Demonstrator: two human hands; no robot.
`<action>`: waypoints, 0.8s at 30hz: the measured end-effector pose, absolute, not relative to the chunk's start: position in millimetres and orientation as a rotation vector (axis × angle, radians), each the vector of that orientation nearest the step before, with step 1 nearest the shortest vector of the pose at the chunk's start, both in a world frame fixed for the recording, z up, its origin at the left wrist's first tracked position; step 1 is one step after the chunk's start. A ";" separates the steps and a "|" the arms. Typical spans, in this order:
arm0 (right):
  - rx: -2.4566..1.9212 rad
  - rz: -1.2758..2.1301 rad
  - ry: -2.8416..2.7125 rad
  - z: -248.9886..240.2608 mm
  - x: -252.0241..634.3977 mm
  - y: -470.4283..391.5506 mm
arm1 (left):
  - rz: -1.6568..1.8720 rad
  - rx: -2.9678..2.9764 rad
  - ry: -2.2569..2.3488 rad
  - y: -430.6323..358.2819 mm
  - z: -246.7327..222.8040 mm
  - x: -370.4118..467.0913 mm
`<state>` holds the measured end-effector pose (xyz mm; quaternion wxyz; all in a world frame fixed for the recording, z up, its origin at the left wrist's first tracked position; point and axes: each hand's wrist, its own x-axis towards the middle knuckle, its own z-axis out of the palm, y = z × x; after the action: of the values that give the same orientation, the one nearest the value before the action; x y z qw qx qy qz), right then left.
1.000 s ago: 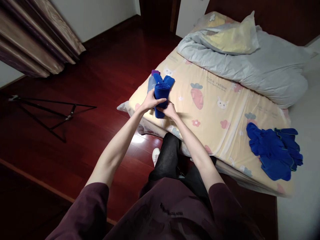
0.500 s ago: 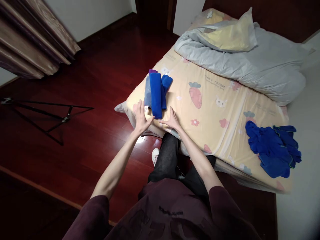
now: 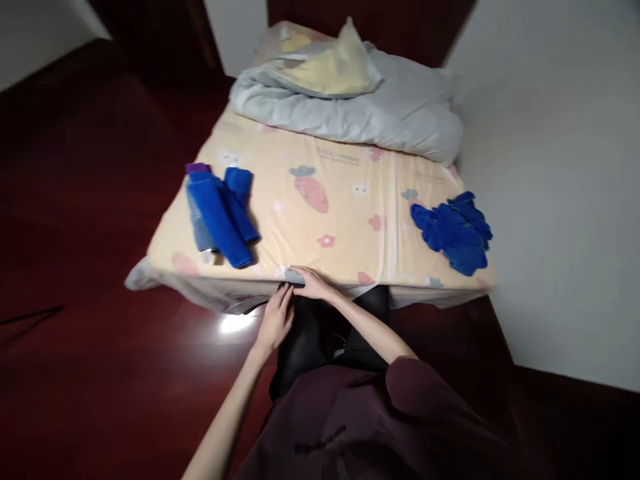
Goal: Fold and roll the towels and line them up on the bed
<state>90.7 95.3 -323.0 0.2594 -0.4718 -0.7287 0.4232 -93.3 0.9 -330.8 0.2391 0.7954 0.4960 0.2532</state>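
1. Left hand (image 3: 275, 323): over my dark trousers (image 3: 300, 340), just short of the bed's (image 3: 285, 243) near edge. Forearm runs forward and inward from low left; fingers point ahead, lightly bent, a little spread. Some blur.
2. Right hand (image 3: 313, 283): at the near edge of the bed, forearm slanting in from the right, fingers pointing left, thumb apart from them. The two hands are close together; contact between them cannot be told.
3. Grip: both hands loose, digits apart, no cloth visible in either.
4. Judgement, step: a pause between handlings of cloth. The folded pieces look set down and done with; the crumpled one looks unworked.
5. Near left corner of bed: long folded blue strip (image 3: 220, 217), slanting, one end near the front edge. It partly covers a second blue strip (image 3: 240, 207) and a grey-blue piece (image 3: 201, 230); a purple end (image 3: 199, 168) shows behind.
6. Near right corner: crumpled blue cloth (image 3: 453, 233), inward from the edges. Judgement: picking it up would call for a forward-right reach, then a pinch on a loose margin.
7. Far edge: grey quilt (image 3: 410, 113), heaped, with yellow bedding (image 3: 330, 70) on top.
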 end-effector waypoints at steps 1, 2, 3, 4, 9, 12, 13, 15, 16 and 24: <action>-1.314 1.161 -1.880 -330.6 110.0 81.0 | 0.611 2.191 1.325 -22.2 -338.6 -80.2; -1.355 1.182 -1.761 -339.0 129.6 64.4 | 0.540 2.220 1.320 -44.1 -344.8 -68.3; -1.409 1.201 -1.610 -347.6 148.9 45.8 | 0.468 2.255 1.326 -63.2 -349.3 -58.1; -1.459 1.220 -1.445 -355.9 167.4 25.7 | 0.417 2.286 1.317 -78.1 -352.2 -50.1; -1.528 1.054 -0.701 -373.7 240.8 -63.3 | 0.382 2.320 1.265 -87.5 -358.2 -39.9; -1.499 0.947 -0.568 -365.3 275.8 -79.8 | 0.376 2.319 1.225 -71.7 -365.2 -44.9; -1.514 0.900 -0.563 -361.5 288.7 -78.4 | 0.367 2.317 1.216 -67.7 -367.7 -45.9; -1.555 0.780 -0.546 -354.0 319.0 -68.2 | 0.351 2.307 1.213 -62.4 -371.5 -46.4; -1.571 0.718 -0.539 -350.5 336.2 -60.0 | 0.342 2.302 1.217 -61.0 -372.6 -45.9; -1.715 0.479 -0.685 -327.6 471.9 58.0 | 0.283 2.307 1.265 -57.9 -372.9 -37.7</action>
<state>471.9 58.0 -327.6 0.5787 -0.7331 -0.2928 0.2048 -37.7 -57.9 -372.9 0.2452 0.8451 0.4636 0.1037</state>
